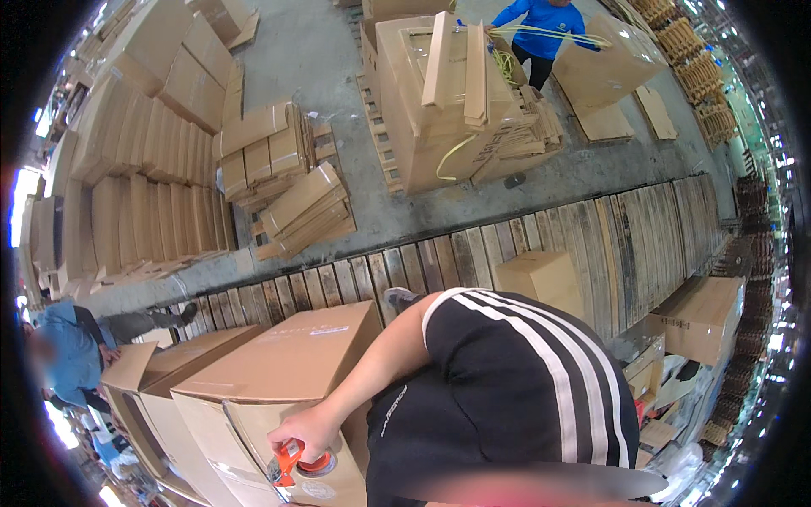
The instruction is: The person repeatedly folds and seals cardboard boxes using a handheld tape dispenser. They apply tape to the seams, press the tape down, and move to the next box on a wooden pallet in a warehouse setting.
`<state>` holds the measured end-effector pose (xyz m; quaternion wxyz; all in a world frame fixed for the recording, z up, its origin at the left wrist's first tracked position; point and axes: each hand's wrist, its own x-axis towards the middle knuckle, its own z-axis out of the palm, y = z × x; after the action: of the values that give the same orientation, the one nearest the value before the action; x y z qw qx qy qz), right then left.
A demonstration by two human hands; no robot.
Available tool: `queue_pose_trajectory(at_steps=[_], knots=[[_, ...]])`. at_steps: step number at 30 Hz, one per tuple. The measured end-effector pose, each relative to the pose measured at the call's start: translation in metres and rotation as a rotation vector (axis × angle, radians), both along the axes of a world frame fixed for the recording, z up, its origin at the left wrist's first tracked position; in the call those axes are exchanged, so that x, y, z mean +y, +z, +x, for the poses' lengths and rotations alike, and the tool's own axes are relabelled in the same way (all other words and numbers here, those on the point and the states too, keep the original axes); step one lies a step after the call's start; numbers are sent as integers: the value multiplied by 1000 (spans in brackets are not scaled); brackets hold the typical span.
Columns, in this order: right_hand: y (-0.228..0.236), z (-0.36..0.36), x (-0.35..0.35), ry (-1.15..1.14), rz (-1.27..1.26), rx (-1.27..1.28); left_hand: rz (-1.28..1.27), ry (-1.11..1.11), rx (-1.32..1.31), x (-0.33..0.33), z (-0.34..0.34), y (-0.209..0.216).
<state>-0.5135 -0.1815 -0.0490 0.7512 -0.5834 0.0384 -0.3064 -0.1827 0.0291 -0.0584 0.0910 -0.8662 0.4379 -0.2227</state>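
My right hand (309, 429) is closed around the handle of an orange-red tape dispenser (290, 456). My bare right arm reaches down and left from a black sleeve with white stripes. The dispenser, its tape roll partly showing, is against or just over the side of a large closed cardboard box (270, 357). A strip running down that side looks like clear tape. Whether the dispenser touches the cardboard, I cannot tell. My left hand is not in view.
Beside the box, a person in blue (68, 346) handles an open carton (203, 359). Behind runs a slatted wooden walkway (481, 253) bearing a smaller box (541, 279). Stacked flat cartons (144, 152) fill the far left. Another person (541, 29) holds yellow strapping near a tall box (431, 127).
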Motion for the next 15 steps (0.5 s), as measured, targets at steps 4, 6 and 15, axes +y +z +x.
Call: queue_pose_trajectory(at_steps=[4,6,15], knots=[[-1,-4,0,52,-83,-12,33,31,-51,21,-13,1],[0,-5,-2,58,-127,-19,31,39,-58,26,-16,2],[-2,5,-8,145,-16,10,33,65,-120,34,-16,3]])
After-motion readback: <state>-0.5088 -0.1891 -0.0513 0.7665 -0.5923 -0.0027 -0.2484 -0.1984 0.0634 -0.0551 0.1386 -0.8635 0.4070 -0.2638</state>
